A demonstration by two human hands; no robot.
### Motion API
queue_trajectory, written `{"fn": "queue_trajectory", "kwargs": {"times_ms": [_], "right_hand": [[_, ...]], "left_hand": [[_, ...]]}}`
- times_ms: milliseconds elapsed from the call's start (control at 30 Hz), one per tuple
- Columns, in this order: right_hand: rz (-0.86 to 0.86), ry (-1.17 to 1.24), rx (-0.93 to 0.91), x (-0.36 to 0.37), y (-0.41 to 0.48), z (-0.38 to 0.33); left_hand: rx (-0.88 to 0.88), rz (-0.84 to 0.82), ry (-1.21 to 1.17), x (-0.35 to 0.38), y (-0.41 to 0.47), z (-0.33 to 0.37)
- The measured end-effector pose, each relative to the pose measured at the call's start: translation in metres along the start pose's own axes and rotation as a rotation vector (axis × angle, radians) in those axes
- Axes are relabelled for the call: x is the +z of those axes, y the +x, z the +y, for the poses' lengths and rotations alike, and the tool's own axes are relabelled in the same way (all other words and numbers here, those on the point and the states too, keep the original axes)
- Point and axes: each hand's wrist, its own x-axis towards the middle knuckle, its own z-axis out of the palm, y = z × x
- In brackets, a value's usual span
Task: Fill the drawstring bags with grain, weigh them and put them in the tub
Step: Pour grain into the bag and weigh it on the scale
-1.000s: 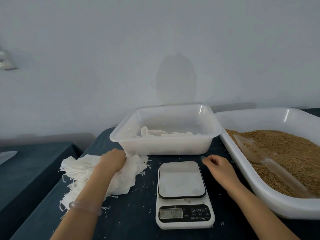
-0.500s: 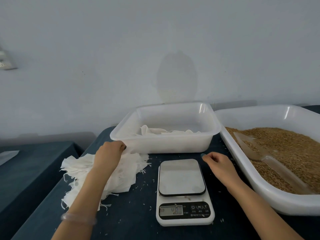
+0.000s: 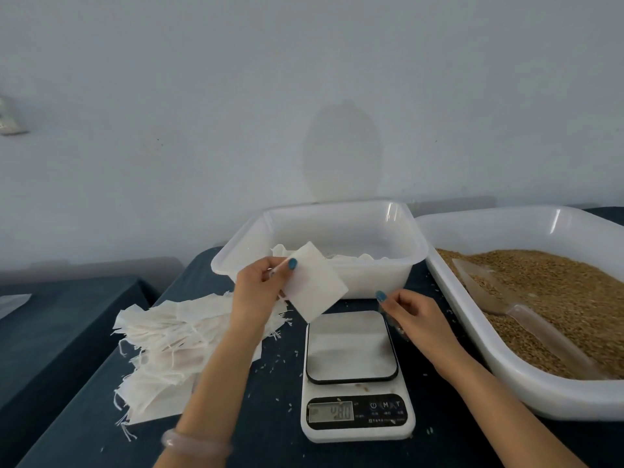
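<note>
Table [image 3: 270, 417] | left hand [image 3: 260, 285] pinches bag [image 3: 317, 288] | grain tray [image 3: 526, 396] cropped right | readout [image 3: 331, 411] blurred

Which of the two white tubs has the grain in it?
The wide white plastic tub on the right: brown grain and a clear scoop lie in it. The smaller white tub behind the digital scale holds only white cloth bags.

Left hand [image 3: 260, 285]: raised, left of centre, thumb and fingers pinching one drawstring bag [image 3: 317, 285]; forearm bare. Right hand [image 3: 415, 315]: lower, right of centre, fingers loosely curled, holding nothing
</note>
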Motion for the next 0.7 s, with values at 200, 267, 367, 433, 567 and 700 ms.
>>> {"fn": "queue_trajectory", "kwargs": {"times_ms": [200, 267, 367, 433, 567, 700], "right_hand": [[-0.152, 0.124, -0.095, 0.005, -0.008, -0.011], [-0.171, 0.143, -0.114, 0.008, -0.009, -0.013], [-0.150, 0.154, -0.135, 0.013, -0.010, -0.014], [-0.109, 0.143, -0.159, 0.013, -0.010, -0.014], [-0.061, 0.177, -0.177, 0.010, -0.008, -0.013], [0.138, -0.049, -0.353, 0.008, -0.013, -0.012]], "left_hand": [[0.213, -0.010, 0.033, 0.044, -0.032, -0.005], [0.358, -0.009, 0.190, 0.049, -0.038, -0.008], [0.618, 0.005, 0.403, 0.049, -0.045, -0.007], [0.782, 0.032, 0.512, 0.050, -0.049, -0.006], [0.949, 0.005, 0.615, 0.051, -0.053, -0.003], [0.936, -0.018, 0.631, 0.050, -0.057, -0.001]]}}
